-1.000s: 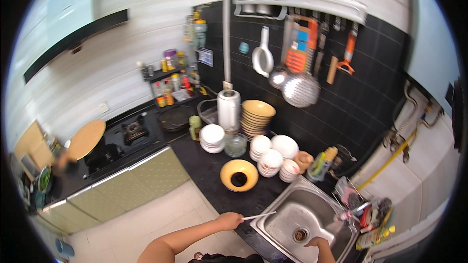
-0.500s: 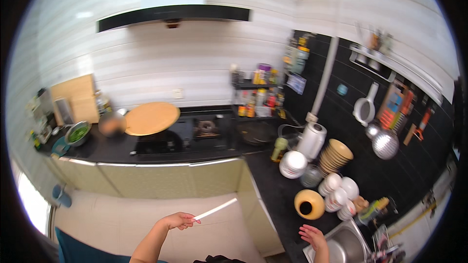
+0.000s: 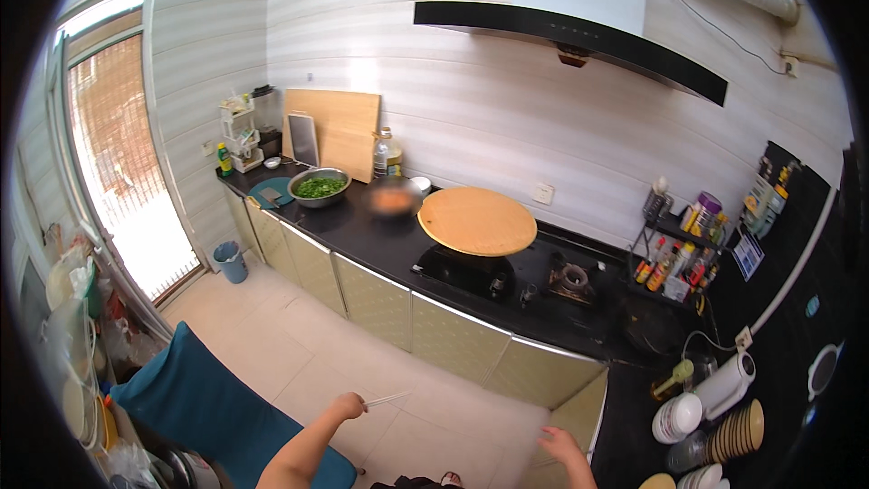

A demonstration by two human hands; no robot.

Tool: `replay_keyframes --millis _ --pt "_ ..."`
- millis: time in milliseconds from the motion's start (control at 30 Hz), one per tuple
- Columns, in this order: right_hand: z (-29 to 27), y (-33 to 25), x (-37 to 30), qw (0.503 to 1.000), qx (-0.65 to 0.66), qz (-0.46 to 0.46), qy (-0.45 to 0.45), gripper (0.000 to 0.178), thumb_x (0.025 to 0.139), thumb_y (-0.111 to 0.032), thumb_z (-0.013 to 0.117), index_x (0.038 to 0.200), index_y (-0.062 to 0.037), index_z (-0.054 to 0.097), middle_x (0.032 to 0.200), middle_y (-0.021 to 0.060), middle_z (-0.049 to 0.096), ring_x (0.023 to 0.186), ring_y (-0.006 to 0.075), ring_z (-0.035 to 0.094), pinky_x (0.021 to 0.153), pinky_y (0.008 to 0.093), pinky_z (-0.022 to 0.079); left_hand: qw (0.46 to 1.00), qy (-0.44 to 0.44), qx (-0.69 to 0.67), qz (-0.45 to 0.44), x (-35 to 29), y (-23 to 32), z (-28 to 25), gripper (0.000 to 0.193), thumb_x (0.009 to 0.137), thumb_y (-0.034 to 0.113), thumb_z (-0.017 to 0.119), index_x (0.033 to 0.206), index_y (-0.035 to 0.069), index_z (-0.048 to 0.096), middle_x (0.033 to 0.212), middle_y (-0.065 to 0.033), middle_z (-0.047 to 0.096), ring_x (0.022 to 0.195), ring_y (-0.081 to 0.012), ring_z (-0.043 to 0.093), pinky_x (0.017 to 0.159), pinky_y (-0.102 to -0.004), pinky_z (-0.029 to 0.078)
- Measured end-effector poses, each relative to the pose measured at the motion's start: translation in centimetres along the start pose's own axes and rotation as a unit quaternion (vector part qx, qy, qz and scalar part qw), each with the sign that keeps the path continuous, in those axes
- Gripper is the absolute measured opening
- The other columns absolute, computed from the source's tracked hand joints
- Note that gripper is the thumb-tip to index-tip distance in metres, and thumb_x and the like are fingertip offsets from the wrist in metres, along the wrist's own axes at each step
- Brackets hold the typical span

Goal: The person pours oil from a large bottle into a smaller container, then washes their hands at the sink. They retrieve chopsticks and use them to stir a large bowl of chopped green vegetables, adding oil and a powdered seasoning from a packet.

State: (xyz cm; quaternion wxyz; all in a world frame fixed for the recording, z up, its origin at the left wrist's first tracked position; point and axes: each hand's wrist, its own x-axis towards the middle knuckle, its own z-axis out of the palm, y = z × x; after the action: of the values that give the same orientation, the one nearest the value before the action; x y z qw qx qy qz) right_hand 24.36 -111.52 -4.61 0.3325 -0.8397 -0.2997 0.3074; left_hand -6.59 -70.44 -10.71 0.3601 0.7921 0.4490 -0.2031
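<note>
My left hand [image 3: 348, 406] is closed around one end of the pale chopsticks [image 3: 387, 398], whose thin tips point right over the tiled floor. Off to the right, my right hand [image 3: 563, 444] holds nothing, its fingers loosely extended near the cabinet front below the counter corner. Neither hand touches the counter. Along the far counter stand a metal bowl of chopped greens [image 3: 319, 188], a blurred bowl with something orange in it [image 3: 392, 199], and a large round wooden board [image 3: 478, 221] lying over part of the stove.
A teal chair [image 3: 226, 407] stands at my left, and a blue bin [image 3: 230, 263] sits by the bright doorway [image 3: 131, 154]. On the right counter are stacked tan bowls [image 3: 738, 432], white bowls [image 3: 676, 418] and a white kettle [image 3: 727, 385]. A range hood [image 3: 579, 41] juts above the stove.
My view has swung left, bringing the doorway and chair into sight and taking the sink out. The chopsticks stay in my left hand; my right hand is no longer beside the sink.
</note>
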Motion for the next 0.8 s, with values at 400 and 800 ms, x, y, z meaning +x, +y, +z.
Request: replay_keyframes --millis 400,800 --pt "9.6 -13.5 17.3 0.953 0.098 -0.193 -0.214 0.038 0.084 -0.011 0.058 0.121 -0.0027 0.051 0.108 0.0095 0.061 0.096 0.0155 0.059 0.083 0.0273 0.047 0.789 0.051 -0.607 0.08 -4.6 6.4 -6.1 0.021 0.095 0.023 0.042 0.101 0.008 0.056 0.101 -0.0097 0.064 0.092 -0.0168 0.059 0.073 -0.0313 0.047" --pt "21.6 -33.5 27.3 0.857 0.363 -0.01 -0.366 0.029 0.093 -0.023 0.049 0.112 -0.0013 0.046 0.096 0.0144 0.061 0.079 0.0196 0.062 0.071 0.0305 0.052 0.656 0.207 -0.694 0.212 5.4 8.4 -15.7 0.019 0.095 0.021 0.043 0.098 0.003 0.049 0.121 -0.0135 0.055 0.094 -0.0131 0.053 0.084 -0.0283 0.043"
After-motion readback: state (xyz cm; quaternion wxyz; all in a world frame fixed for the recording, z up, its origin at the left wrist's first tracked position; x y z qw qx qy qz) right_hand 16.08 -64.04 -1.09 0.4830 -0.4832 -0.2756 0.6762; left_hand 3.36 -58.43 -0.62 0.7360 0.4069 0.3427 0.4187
